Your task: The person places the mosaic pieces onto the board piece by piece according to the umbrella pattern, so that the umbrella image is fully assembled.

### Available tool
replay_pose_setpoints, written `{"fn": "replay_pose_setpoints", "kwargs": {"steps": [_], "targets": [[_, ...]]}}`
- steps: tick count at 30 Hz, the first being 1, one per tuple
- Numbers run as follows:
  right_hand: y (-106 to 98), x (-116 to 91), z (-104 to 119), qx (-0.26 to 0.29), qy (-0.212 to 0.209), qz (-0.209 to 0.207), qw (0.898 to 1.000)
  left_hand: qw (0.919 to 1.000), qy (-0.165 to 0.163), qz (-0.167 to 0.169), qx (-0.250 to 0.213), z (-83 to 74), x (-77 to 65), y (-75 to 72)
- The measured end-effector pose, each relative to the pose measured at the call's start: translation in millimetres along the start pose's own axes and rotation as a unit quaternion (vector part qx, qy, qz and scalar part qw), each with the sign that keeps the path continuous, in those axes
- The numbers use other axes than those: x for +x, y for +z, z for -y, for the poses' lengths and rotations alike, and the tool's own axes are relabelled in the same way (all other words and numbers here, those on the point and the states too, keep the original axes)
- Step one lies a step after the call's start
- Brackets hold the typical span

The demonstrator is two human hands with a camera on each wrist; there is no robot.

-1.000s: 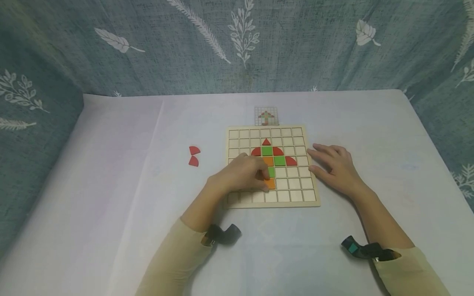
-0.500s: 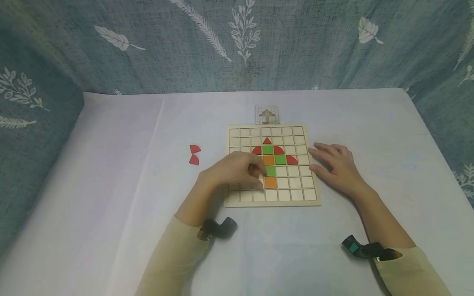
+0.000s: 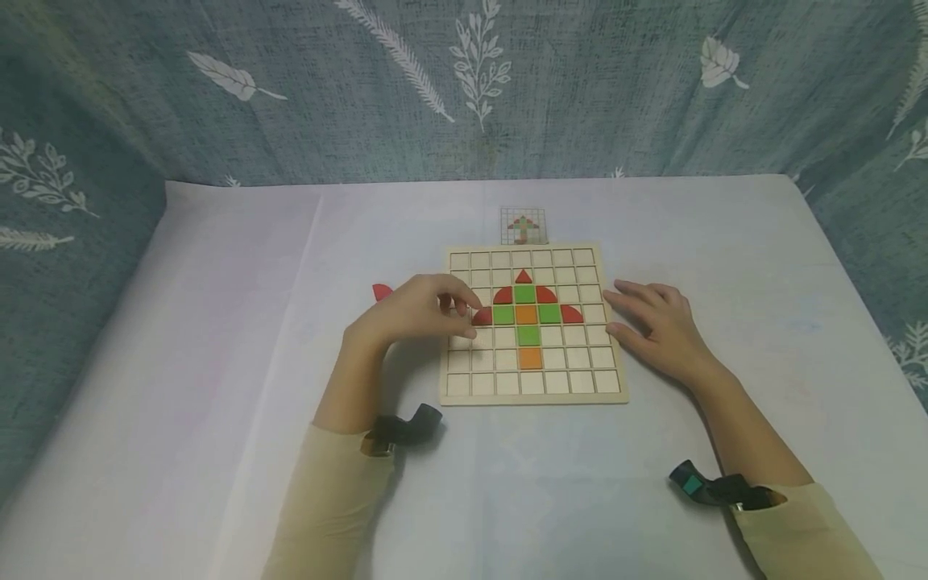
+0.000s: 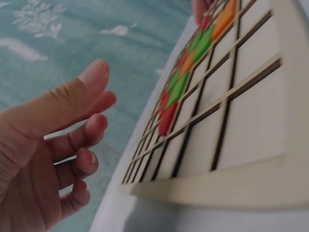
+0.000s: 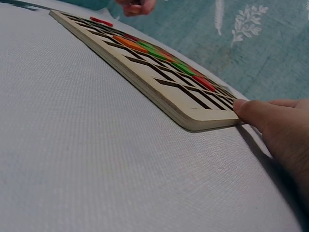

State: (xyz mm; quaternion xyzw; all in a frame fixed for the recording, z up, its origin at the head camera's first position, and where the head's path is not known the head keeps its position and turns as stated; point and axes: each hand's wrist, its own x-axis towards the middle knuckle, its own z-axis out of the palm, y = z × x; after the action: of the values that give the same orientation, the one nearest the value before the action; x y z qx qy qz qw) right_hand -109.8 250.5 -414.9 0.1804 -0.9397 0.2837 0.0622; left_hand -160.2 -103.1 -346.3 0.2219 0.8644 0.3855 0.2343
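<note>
A square wooden grid board (image 3: 532,399) lies on the table, bearing a figure of flat coloured tiles: green squares (image 3: 524,293), orange squares (image 3: 531,358), a red triangle (image 3: 523,276) and red quarter-circles (image 3: 572,314). My left hand (image 3: 413,308) hovers over the board's left edge, fingertips beside the leftmost red quarter-circle (image 3: 482,316). In the left wrist view, nothing sits between the thumb and the loosely bent fingers (image 4: 89,130). My right hand (image 3: 656,332) rests at the board's right edge, its thumb (image 5: 248,110) touching the rim.
Left of the board, a loose red quarter-circle (image 3: 381,292) shows partly behind my left hand. A small pattern card (image 3: 524,226) with a similar coloured figure lies just behind the board. A leaf-printed curtain (image 3: 326,97) borders the white tabletop (image 3: 290,242).
My left hand has moved left off the middle of the board, uncovering the green square and red quarter-circle on the left; it now hides one loose red piece. The right hand stays put.
</note>
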Motion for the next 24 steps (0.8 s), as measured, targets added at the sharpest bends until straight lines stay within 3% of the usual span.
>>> {"fn": "replay_pose_setpoints", "kwargs": {"steps": [10,19,24], "targets": [[0.5,0.5,-0.1,-0.004,0.009,0.007,1.000,0.9972,-0.023,-0.066,-0.024,18.9,-17.1,-26.7],[0.6,-0.7,0.1,0.001,0.002,0.003,1.000,0.9812,-0.065,-0.148,-0.105,40.0,-38.5,-44.8],[0.9,0.1,0.2,0.002,0.002,0.002,1.000,0.9776,-0.092,-0.173,-0.077,55.1,-41.9,-50.5]]}}
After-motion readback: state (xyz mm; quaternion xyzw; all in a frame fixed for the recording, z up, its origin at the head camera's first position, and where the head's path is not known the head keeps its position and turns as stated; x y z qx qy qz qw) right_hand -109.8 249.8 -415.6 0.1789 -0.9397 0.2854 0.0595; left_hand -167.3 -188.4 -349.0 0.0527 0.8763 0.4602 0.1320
